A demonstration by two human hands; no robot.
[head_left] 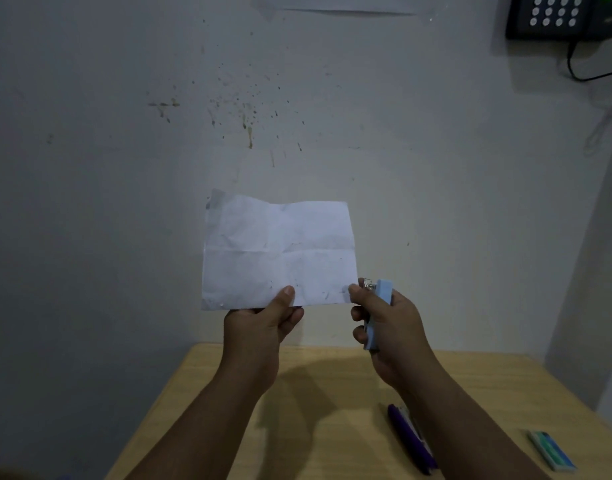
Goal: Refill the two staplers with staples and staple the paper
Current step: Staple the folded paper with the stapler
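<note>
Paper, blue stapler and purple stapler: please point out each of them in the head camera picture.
paper point(280, 251): head view, middle of the creased sheet.
blue stapler point(383, 292): head view, top end above the fingers of the right hand.
purple stapler point(410, 439): head view, middle of its body on the table.

Dim, bluish cast; soft arm shadows on table point(332, 375); wide-angle bending at edges; slight softness.
</note>
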